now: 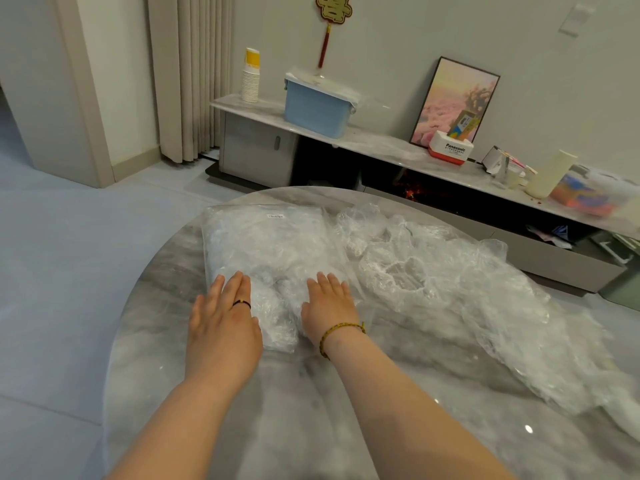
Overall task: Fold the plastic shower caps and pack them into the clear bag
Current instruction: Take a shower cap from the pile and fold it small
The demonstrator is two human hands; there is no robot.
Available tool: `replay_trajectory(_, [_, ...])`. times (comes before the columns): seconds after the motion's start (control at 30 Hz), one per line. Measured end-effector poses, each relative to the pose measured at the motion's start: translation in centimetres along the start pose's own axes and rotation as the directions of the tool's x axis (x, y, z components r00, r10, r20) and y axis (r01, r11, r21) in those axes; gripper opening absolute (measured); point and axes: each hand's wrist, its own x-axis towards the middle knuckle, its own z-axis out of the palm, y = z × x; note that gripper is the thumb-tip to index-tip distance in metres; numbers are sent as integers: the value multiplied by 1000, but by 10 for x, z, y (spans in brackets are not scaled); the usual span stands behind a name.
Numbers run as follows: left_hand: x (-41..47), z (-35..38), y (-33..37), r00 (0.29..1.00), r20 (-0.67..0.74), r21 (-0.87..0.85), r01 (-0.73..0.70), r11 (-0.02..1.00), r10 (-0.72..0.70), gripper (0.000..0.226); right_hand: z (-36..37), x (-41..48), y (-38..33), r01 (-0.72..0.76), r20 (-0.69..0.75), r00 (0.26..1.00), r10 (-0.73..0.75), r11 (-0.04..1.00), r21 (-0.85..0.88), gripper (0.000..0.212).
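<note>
A clear bag (266, 244) stuffed with crumpled plastic lies flat on the round marble table (381, 393), a small white label near its far edge. My left hand (225, 320) presses flat on the bag's near left corner, fingers straight. A little to the right, my right hand (329, 306) lies flat on the bag's near right part. Loose clear shower caps (450, 278) sprawl in a crinkled heap to the right of the bag, reaching toward the table's right edge.
The table's left edge (145, 289) drops to a pale tiled floor. Behind stands a low marble sideboard (381, 143) with a blue tub (317, 105), stacked paper cups (250, 76), a framed picture (455, 102) and a Panasonic box (450, 147).
</note>
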Motion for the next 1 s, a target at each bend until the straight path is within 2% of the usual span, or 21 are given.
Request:
replay_trajectory(0.1, [1,2,1,1000,-5,5,9,1000,-9,57,-2,-2,-2,39,-7,999,-38,998,55,56])
replay_trajectory(0.2, [2,3,0,1000,0,40,18,999,-18,53,-10,-25,4,200,-143,974,-177,966,165,56])
replay_trajectory(0.27, [1,3,3,999,-45,12,13,1000,-13,49,-11,-46,18,305,-391,893,-223,939,161,46])
replay_trajectory(0.3, [0,5,3,995,-99,-25,2,1000,-5,45,-8,-54,29,307,-497,847,-190,937,165,42])
replay_trajectory(0.37, [-3,11,7,957,-274,-65,-117,991,95,37,-2,-68,62,274,-601,793,-100,939,206,36])
replay_trajectory(0.43, [-9,13,16,911,-344,-79,-269,960,227,31,-6,-78,94,121,-509,859,44,950,287,32])
replay_trajectory(0.5, [-21,24,32,862,-320,-94,-442,892,393,36,-9,-83,133,-51,-343,930,131,971,234,33])
replay_trajectory(0.57, [-33,45,47,802,-223,-93,-583,807,553,39,-13,-82,164,-141,-243,955,168,982,124,40])
replay_trajectory(0.63, [-42,69,50,764,-44,-91,-645,759,644,39,-14,-76,184,-189,-196,962,189,982,17,46])
replay_trajectory(0.7, [-45,85,44,743,150,-88,-647,757,652,52,-17,-68,194,-220,-154,965,211,975,-43,50])
replay_trajectory(0.8, [-46,92,38,740,280,30,-643,765,611,73,-15,-47,199,-178,-158,974,160,978,-112,53])
replay_trajectory(0.93, [-43,94,36,733,285,83,-661,746,617,73,0,-9,192,-142,-200,975,102,970,-199,53])
replay_trajectory(1.0, [-41,102,33,746,225,103,-657,747,626,71,8,8,193,-148,-244,966,89,961,-236,47])
